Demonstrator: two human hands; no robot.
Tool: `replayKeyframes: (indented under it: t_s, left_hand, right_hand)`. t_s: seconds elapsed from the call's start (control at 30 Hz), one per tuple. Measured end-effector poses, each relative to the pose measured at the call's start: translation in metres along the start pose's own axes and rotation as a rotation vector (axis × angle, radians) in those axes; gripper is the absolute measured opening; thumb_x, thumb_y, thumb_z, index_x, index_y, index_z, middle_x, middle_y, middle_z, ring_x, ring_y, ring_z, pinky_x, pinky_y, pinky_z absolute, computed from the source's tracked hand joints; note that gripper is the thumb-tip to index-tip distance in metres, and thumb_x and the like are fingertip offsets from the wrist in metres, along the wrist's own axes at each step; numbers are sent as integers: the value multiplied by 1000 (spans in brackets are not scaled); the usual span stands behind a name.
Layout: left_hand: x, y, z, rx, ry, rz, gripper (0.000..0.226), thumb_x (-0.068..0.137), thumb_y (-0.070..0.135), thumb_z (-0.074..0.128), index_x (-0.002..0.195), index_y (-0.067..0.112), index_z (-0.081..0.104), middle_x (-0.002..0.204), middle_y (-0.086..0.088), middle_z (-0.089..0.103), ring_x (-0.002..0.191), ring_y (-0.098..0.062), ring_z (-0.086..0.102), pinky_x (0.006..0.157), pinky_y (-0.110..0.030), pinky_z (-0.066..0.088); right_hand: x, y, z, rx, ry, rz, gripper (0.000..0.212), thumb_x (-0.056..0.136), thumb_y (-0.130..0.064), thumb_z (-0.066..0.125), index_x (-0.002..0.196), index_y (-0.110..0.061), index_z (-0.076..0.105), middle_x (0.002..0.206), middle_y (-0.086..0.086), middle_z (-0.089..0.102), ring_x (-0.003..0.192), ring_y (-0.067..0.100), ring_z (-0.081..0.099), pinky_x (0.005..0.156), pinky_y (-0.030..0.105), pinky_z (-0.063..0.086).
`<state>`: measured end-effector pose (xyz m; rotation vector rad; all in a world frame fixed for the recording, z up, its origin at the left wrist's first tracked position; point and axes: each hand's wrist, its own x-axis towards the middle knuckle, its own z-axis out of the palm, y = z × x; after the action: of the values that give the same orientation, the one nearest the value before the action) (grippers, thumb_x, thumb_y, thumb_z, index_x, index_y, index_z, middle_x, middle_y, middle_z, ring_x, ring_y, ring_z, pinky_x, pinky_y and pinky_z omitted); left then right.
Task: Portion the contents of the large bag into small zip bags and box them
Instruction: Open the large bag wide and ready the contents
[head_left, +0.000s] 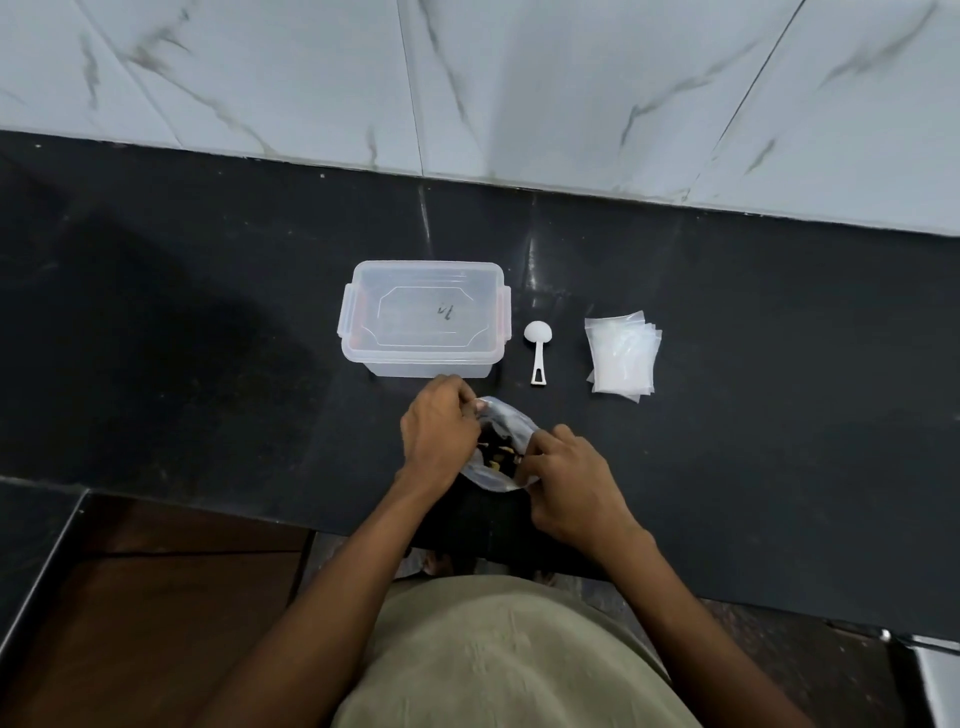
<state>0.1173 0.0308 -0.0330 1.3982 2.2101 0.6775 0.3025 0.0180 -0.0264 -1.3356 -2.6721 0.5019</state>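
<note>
The large clear bag (506, 421) stands near the front edge of the black counter, with dark and yellowish pieces inside. My left hand (439, 431) pinches its rim on the left side. On the right side my right hand (569, 483) grips the rim, and the mouth is spread between them. Behind the bag a clear plastic box (422, 319) sits with its lid on. To its right lies a white scoop (536, 348), bowl away from me. A stack of small zip bags (622, 356) lies further right.
The black counter (208, 338) runs from left to right, backed by a white marble-patterned wall (467, 78). A lower step and a brown surface (156, 597) lie at the front left. My torso in a beige shirt fills the bottom of the view.
</note>
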Motion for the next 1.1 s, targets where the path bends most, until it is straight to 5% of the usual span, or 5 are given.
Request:
replayKeyframes:
  t_s: [0.2,0.33,0.47,0.87,1.1]
  left_hand:
    - [0,-5,2,-142,-70,-102,11,87,31,72,90,23,65,92,8,67,84,-14,64,77,-36,54]
    - [-3,-7,2,-326,-171,-157,29,77,19,81,101,21,65,99,4,69,90,-14,67,82,-34,58]
    - [-13,-8,5,-414,-211,-148,47,70,3,84,107,21,62,108,0,66,96,-13,67,77,-20,55]
    - [-27,-12,3,-384,-124,-100,37,61,-9,59,84,21,55,92,-2,60,81,-19,60,65,-32,50]
    - [-29,-9,6,-252,-200,73,49,64,-22,54,88,13,79,107,5,54,101,-11,57,81,-4,42]
  right_hand:
    - [-2,-3,-2,101,29,32,21,68,-18,63,82,-21,79,89,-4,63,83,20,53,68,31,43]
    - [0,-6,-6,294,316,251,16,79,-20,71,96,-18,72,98,-4,56,91,15,51,62,29,48]
    - [16,4,-9,308,124,452,46,83,-31,70,127,-21,59,115,-2,57,104,16,54,75,32,48]
    - [23,11,-6,438,47,522,19,71,-18,69,87,-25,61,74,-6,65,67,15,64,61,38,58]
    - [23,7,-3,321,193,415,35,69,3,63,75,-22,40,86,-3,46,61,28,49,53,43,47]
